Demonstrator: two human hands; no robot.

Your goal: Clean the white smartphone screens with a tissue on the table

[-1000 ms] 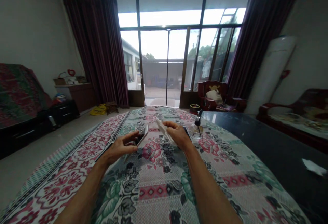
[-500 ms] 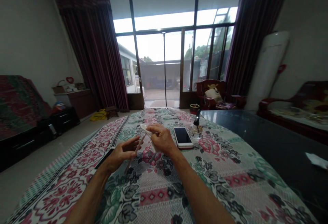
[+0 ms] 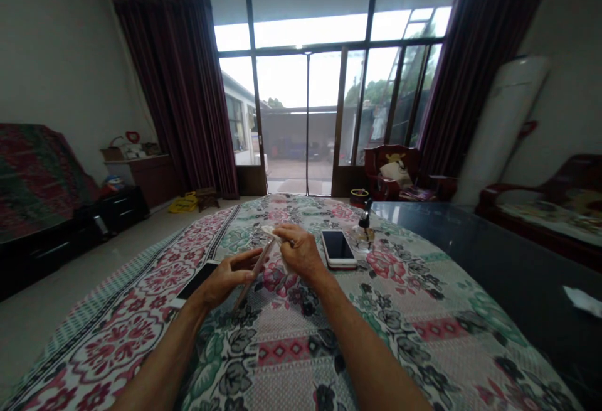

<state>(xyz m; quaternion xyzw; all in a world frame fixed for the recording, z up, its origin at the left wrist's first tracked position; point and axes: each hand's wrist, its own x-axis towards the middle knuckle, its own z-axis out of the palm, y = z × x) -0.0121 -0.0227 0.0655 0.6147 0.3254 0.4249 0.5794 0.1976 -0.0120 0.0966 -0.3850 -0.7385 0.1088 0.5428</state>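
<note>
My left hand (image 3: 235, 274) grips a slim pinkish phone (image 3: 254, 276), tilted up on edge above the table, its side edge toward me. My right hand (image 3: 301, 249) is closed around a crumpled white tissue (image 3: 271, 231) and holds it against the upper end of that phone. Under my left wrist lies a white phone with a dark screen (image 3: 200, 280), partly covered by the forearm. Just right of my right hand, another white phone (image 3: 338, 248) rests screen up. Beside it stands a clear bottle with a black pump top (image 3: 364, 235).
A floral cloth (image 3: 291, 323) covers the table. To the right is a dark glossy tabletop (image 3: 451, 248) with a white paper piece (image 3: 583, 299) on it. Beyond stand a wooden armchair (image 3: 395, 169) and glass doors (image 3: 296, 128).
My view has shifted slightly, and the white phone under my left wrist shows more. Both hands stay close together, with the tissue still at the upper end of the held phone.
</note>
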